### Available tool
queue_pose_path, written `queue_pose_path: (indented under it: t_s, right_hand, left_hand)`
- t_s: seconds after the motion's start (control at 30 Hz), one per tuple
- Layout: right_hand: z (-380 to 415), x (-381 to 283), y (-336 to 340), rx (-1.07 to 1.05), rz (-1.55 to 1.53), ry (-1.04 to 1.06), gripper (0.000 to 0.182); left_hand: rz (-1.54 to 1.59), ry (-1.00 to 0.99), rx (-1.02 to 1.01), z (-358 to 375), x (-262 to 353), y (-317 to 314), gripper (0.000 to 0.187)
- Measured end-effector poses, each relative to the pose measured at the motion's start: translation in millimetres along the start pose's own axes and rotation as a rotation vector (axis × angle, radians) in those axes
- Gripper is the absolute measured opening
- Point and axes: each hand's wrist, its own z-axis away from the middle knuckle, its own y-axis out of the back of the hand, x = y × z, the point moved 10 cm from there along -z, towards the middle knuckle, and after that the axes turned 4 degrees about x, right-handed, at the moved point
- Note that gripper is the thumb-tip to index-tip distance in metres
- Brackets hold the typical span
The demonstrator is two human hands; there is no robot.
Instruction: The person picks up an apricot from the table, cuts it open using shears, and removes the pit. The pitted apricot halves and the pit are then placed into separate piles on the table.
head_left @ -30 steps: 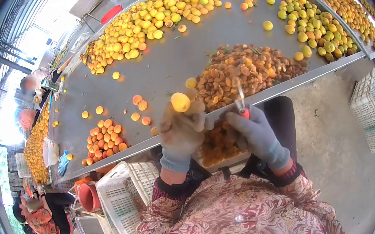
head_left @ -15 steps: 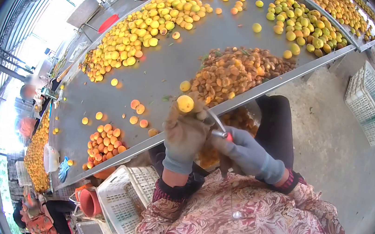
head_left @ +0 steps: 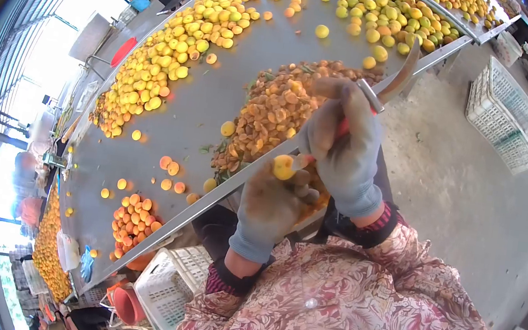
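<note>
My left hand [head_left: 267,206], in a soiled grey glove, holds a yellow apricot [head_left: 283,167] at its fingertips, just below the metal table's edge [head_left: 206,205]. My right hand [head_left: 343,150], also gloved, grips a small knife [head_left: 394,82] with a red handle; the blade points up and to the right, away from the fruit. Both hands touch near the apricot. Just behind them on the table lies a heap of brownish cut apricot pieces [head_left: 274,110].
Piles of whole yellow apricots [head_left: 158,63] and greener ones [head_left: 388,12] cover the far table. A small orange pile [head_left: 132,215] lies to the left. White plastic crates [head_left: 506,115] [head_left: 163,284] stand on the concrete floor. Other people work at the far left.
My right hand has lifted and turned the knife away, blade now pointing up and right. My left hand lowered the apricot below the table edge. The view shifted.
</note>
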Motion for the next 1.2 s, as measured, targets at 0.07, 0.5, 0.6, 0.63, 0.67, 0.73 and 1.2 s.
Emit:
queue_pose_path:
  t_s: [0.07,0.5,0.6,0.63,0.67,0.73,1.2]
  right_hand:
    - [0.2,2.9,3.8,0.026,0.001,-0.015,0.039]
    - [-3.8,6.8,17.5,0.064,0.002,-0.023,0.040]
    - [-2.9,8.9,18.0,0.075,0.005,-0.032,0.040]
    - [-2.0,9.5,17.7,0.078,0.016,-0.036,0.040]
    - [-1.3,9.6,16.8,0.075,0.015,-0.037,0.040]
    - [1.4,6.4,14.0,0.058,0.119,-0.011,0.036]
    - [-2.5,29.7,-37.3,-0.604,-1.235,-0.475,0.036]
  left_hand:
    - [0.054,0.051,-0.008,0.0,-7.4,-8.0,0.041]
    - [0.019,0.053,0.035,-6.0,-15.2,1.5,0.042]
    - [-0.019,0.016,0.095,-5.9,-12.9,7.2,0.039]
    - [-0.031,0.025,0.071,-5.9,-13.8,5.6,0.037]
    - [-0.042,0.034,0.045,-6.0,-14.2,3.7,0.035]
    - [-0.046,0.053,0.085,-5.6,-17.6,4.2,0.034]
    - [0.064,-0.130,0.189,-14.5,7.5,19.0,0.033]
